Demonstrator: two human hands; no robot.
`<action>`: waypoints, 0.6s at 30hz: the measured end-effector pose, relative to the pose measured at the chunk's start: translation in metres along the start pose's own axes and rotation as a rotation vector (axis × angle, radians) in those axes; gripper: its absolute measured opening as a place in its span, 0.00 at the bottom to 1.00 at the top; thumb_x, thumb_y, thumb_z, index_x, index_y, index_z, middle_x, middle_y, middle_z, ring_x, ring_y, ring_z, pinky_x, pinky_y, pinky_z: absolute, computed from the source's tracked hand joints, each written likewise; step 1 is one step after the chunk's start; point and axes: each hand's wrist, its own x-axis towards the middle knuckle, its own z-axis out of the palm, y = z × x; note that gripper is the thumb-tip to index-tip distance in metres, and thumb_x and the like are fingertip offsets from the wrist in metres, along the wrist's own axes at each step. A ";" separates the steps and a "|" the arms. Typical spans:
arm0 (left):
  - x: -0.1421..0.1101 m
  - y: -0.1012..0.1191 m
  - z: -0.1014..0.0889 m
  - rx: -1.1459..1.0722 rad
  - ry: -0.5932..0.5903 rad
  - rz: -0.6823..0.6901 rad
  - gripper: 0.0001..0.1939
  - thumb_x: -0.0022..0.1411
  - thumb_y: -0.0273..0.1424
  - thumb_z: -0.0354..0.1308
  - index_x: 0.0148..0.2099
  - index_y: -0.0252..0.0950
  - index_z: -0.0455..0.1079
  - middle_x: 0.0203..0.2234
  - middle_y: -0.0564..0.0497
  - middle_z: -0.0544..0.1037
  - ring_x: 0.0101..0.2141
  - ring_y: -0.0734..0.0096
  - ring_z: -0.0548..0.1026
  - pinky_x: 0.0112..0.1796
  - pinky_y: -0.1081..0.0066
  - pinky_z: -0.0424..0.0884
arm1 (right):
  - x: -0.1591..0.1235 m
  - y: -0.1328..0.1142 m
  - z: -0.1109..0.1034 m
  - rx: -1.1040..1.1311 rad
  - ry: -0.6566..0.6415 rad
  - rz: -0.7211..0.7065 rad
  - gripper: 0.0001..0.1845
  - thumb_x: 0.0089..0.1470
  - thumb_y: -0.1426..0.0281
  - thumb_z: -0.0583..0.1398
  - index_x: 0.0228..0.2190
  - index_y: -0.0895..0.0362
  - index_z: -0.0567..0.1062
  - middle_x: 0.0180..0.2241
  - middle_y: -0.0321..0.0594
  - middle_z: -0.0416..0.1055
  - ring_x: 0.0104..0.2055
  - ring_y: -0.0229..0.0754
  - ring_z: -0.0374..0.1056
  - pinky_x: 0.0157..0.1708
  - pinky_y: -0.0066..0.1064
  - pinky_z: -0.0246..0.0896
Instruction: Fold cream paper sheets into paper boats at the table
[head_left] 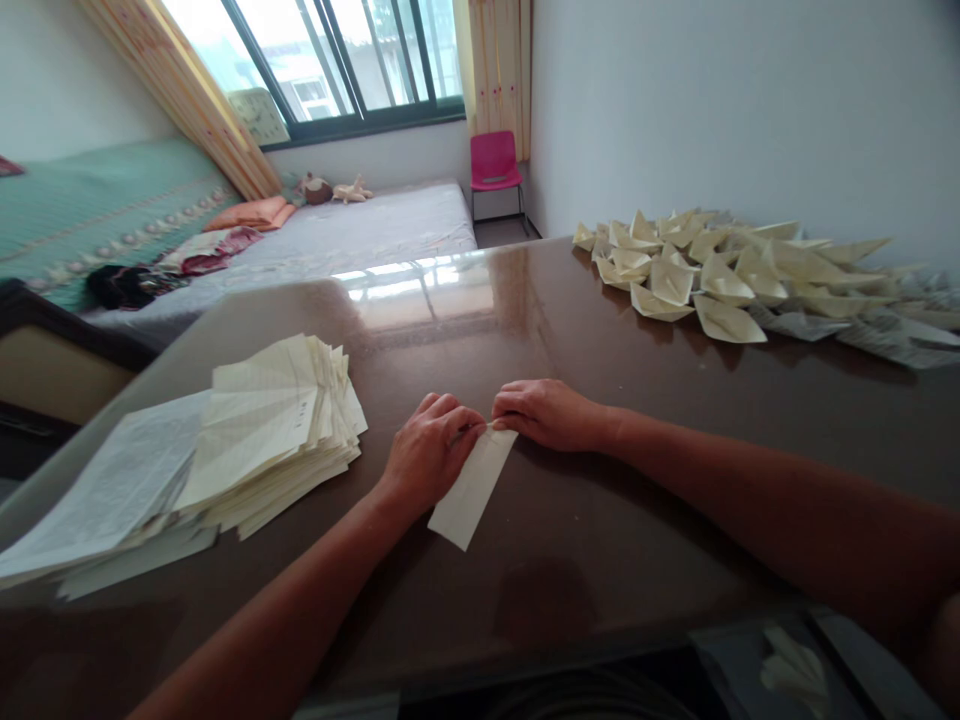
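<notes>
A narrow strip of folded cream paper (472, 492) lies slantwise on the brown table, between my two hands. My left hand (433, 445) pinches its far end from the left, thumb and fingers together. From the right, my right hand (547, 412) grips the same far end, its fingers curled close to the left fingertips. The pinched edge is partly covered by the fingers, so the fold there does not show fully. The near end of the strip rests free on the tabletop.
At left stands a stack of creased cream sheets (255, 430), overlapping white printed sheets (120, 490). Many folded paper boats (720, 280) are heaped at the back right by the wall. Beyond the glossy table (450, 350) are a bed (375, 225) and a pink chair (493, 162).
</notes>
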 end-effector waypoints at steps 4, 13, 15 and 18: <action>-0.001 0.000 0.000 0.002 -0.019 0.004 0.11 0.67 0.35 0.50 0.36 0.40 0.72 0.31 0.51 0.71 0.38 0.66 0.67 0.39 0.67 0.65 | -0.002 -0.006 -0.003 -0.034 -0.021 -0.058 0.10 0.62 0.67 0.54 0.32 0.56 0.73 0.33 0.38 0.70 0.36 0.37 0.64 0.34 0.27 0.52; 0.000 -0.002 0.002 -0.021 -0.042 -0.030 0.12 0.66 0.38 0.50 0.35 0.39 0.71 0.32 0.51 0.72 0.38 0.66 0.68 0.39 0.67 0.65 | -0.003 -0.013 -0.007 -0.135 0.006 -0.033 0.12 0.62 0.66 0.53 0.31 0.56 0.74 0.32 0.38 0.72 0.36 0.38 0.64 0.33 0.28 0.50; 0.000 -0.001 0.001 -0.017 -0.050 -0.014 0.12 0.67 0.37 0.50 0.35 0.39 0.71 0.31 0.51 0.72 0.37 0.66 0.68 0.38 0.67 0.65 | -0.003 -0.013 -0.008 -0.132 -0.012 -0.026 0.12 0.62 0.66 0.53 0.30 0.56 0.74 0.32 0.38 0.72 0.36 0.38 0.64 0.33 0.28 0.50; 0.000 0.000 0.001 -0.012 -0.068 0.023 0.12 0.66 0.37 0.50 0.35 0.39 0.71 0.31 0.50 0.72 0.37 0.65 0.68 0.38 0.67 0.66 | -0.004 -0.013 -0.009 -0.119 -0.061 -0.045 0.14 0.61 0.65 0.54 0.29 0.55 0.75 0.31 0.38 0.72 0.35 0.38 0.65 0.32 0.28 0.50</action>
